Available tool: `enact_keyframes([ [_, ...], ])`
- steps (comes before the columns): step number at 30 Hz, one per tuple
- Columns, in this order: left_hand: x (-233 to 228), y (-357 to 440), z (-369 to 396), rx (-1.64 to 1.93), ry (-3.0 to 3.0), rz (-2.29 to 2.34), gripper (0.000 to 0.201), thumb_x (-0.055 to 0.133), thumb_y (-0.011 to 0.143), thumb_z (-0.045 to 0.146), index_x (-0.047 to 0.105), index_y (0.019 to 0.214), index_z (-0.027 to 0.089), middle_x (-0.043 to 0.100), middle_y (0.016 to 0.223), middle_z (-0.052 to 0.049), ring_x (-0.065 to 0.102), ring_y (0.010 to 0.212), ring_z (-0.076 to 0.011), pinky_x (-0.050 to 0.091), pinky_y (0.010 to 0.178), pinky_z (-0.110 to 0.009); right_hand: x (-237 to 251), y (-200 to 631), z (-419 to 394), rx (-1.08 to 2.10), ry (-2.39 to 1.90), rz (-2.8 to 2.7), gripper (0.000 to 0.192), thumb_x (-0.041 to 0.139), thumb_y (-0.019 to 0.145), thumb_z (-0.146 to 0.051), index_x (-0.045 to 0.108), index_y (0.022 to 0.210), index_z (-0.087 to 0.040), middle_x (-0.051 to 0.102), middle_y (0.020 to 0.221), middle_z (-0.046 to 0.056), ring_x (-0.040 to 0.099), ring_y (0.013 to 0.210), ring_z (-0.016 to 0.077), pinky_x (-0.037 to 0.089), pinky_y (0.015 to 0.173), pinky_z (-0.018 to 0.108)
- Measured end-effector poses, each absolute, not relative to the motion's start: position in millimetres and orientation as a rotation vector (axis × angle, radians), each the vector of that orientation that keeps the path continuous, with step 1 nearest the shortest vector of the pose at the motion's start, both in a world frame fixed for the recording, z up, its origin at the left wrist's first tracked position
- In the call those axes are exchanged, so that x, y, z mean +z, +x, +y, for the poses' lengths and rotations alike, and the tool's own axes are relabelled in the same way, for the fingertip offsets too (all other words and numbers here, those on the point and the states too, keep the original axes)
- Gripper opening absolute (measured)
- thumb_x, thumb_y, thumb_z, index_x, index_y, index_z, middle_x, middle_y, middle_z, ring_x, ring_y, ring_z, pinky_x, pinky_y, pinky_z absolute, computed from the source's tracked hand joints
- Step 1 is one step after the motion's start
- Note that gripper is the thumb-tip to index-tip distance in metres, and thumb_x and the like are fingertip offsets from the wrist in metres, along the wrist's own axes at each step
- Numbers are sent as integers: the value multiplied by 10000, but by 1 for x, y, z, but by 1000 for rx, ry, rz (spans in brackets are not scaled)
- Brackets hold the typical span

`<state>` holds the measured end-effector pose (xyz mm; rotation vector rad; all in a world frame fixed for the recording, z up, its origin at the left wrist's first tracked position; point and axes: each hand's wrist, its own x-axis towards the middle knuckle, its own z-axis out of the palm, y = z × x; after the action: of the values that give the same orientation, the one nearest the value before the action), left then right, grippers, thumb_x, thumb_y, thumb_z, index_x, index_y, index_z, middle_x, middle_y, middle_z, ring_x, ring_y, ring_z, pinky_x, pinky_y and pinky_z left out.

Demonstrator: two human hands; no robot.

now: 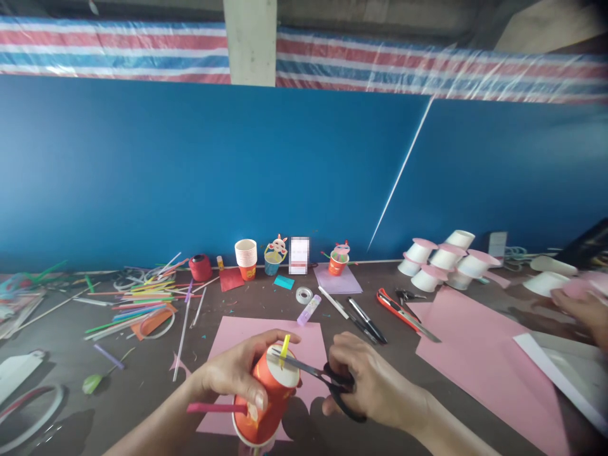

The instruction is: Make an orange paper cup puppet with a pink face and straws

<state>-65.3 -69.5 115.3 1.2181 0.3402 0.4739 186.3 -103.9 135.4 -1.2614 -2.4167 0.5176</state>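
Observation:
My left hand (242,370) is wrapped round an orange paper cup (266,402), tilted with its white bottom facing up and away from me. A short yellow straw piece (285,347) sticks up from that bottom. From the cup's side near the rim, a red straw (213,408) juts out to the left. My right hand (363,380) grips black-handled scissors (316,372), whose blades reach across the cup's bottom at the yellow straw. Beneath lies a pink paper sheet (228,332) with a cut-out edge.
Colored straws (137,304) lie scattered at left. Along the back stand stacked paper cups (246,259) and two decorated cups, one orange (339,265). A glue stick (308,310), markers (365,320) and a utility knife (403,315) lie ahead. Another person's hand (582,310) shows at right.

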Motion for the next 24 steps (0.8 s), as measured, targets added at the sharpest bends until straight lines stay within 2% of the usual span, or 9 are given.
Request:
enact_keyframes([
  [5, 121, -64, -74, 558, 1280, 365, 880, 786, 511, 409, 351, 1247, 202, 598, 989, -92, 566, 912, -252, 409, 783, -353, 129, 188, -105, 497, -1328, -2353, 428, 770, 550, -387, 395, 591, -186, 474, 634, -30, 419, 624, 123, 284, 551, 224],
  [9, 126, -64, -77, 665, 1443, 445, 760, 728, 591, 438, 389, 1220, 180, 550, 1066, -101, 507, 965, -250, 385, 823, -355, 126, 188, -109, 466, -1443, -2266, 421, 764, 558, -412, 411, 585, -184, 480, 636, -22, 431, 626, 130, 292, 546, 223],
  [13, 128, -62, -82, 676, 1443, 570, 619, 655, 699, 394, 356, 1210, 216, 549, 1002, -66, 527, 774, -160, 418, 659, -273, 123, 183, -114, 421, -1513, -2184, 411, 761, 564, -392, 407, 568, -184, 484, 628, -13, 436, 601, 130, 307, 543, 228],
  [16, 128, -61, -85, 680, 1414, 587, 529, 633, 728, 367, 351, 1154, 230, 547, 900, -34, 497, 631, -102, 388, 546, -217, 123, 179, -116, 389, -1545, -2151, 413, 764, 554, -390, 405, 562, -186, 487, 611, -10, 438, 597, 138, 308, 541, 235],
  [20, 131, -59, -86, 743, 1428, 579, 540, 705, 667, 301, 378, 1089, 219, 555, 916, -44, 503, 684, -117, 386, 585, -220, 128, 177, -118, 448, -1538, -2135, 396, 755, 563, -370, 403, 558, -188, 484, 598, -18, 434, 589, 131, 306, 530, 230],
  [24, 128, -60, -84, 763, 1326, 503, 632, 717, 644, 325, 340, 1144, 233, 571, 952, -68, 531, 711, -143, 389, 587, -226, 134, 178, -119, 606, -1535, -2135, 391, 746, 572, -357, 394, 560, -187, 468, 597, -36, 413, 565, 110, 297, 509, 215],
])
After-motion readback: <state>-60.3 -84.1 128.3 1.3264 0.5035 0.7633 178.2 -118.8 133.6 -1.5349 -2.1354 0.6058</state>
